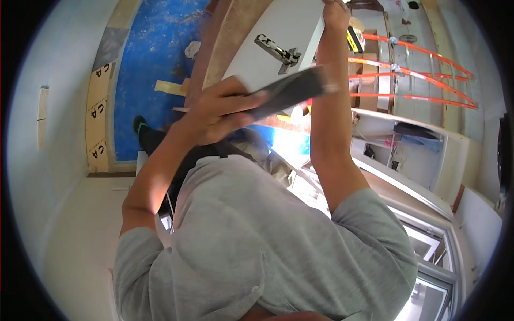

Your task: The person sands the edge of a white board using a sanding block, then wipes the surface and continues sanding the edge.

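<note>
The left hand is gripping the handle of a flat dark metal scraper blade, fingers clenched around it. The blade is lying across the lower edge of a big white flat panel with a grey metal hinge on it. The right hand is reaching high up and grasping the side edge of the white panel, holding it steady.

To do this well, I think the right hand should be holding the panel firmly so it is not wobbling. The blade should be staying flat and low against the surface, not digging in with a corner, or it could be scratching the white face. Short, gentle pushes look safer than one hard shove. The blade should be kept away from the hinge and from the holding fingers. An orange ladder is lying far off on the right.
</note>
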Action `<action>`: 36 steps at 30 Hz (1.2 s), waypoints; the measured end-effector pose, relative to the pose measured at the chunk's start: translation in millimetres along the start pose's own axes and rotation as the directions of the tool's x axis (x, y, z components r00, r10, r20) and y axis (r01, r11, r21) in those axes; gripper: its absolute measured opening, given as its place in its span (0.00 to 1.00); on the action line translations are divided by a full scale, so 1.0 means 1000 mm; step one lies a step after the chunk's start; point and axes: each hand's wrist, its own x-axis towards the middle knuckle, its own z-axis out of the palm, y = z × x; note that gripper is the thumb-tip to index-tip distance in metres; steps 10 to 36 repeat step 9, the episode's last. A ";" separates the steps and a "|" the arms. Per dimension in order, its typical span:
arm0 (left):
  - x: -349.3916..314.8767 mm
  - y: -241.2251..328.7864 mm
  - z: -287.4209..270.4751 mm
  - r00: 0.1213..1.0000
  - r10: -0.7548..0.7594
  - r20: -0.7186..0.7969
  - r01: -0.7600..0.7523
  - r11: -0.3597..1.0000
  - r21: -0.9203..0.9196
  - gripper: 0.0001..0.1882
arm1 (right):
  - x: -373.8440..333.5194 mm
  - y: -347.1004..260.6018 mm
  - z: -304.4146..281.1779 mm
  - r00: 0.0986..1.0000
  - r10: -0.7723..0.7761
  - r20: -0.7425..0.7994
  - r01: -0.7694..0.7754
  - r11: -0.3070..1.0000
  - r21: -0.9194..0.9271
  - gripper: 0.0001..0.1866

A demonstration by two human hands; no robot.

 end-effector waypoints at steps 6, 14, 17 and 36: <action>-0.021 -0.008 -0.035 0.964 -0.085 -0.254 0.059 0.992 -0.109 0.24 | -0.006 -0.028 0.024 0.999 -0.009 -0.048 -0.008 0.941 -0.338 0.40; 0.007 -0.012 -0.030 0.973 -0.089 -0.213 0.069 0.993 -0.099 0.24 | 0.001 -0.016 0.022 0.998 0.032 -0.052 -0.046 0.956 -0.290 0.41; 0.007 -0.012 -0.030 0.973 -0.089 -0.213 0.069 0.993 -0.099 0.24 | 0.001 -0.016 0.022 0.998 0.032 -0.052 -0.046 0.956 -0.290 0.41; 0.007 -0.012 -0.030 0.973 -0.089 -0.213 0.069 0.993 -0.099 0.24 | 0.001 -0.016 0.022 0.998 0.032 -0.052 -0.046 0.956 -0.290 0.41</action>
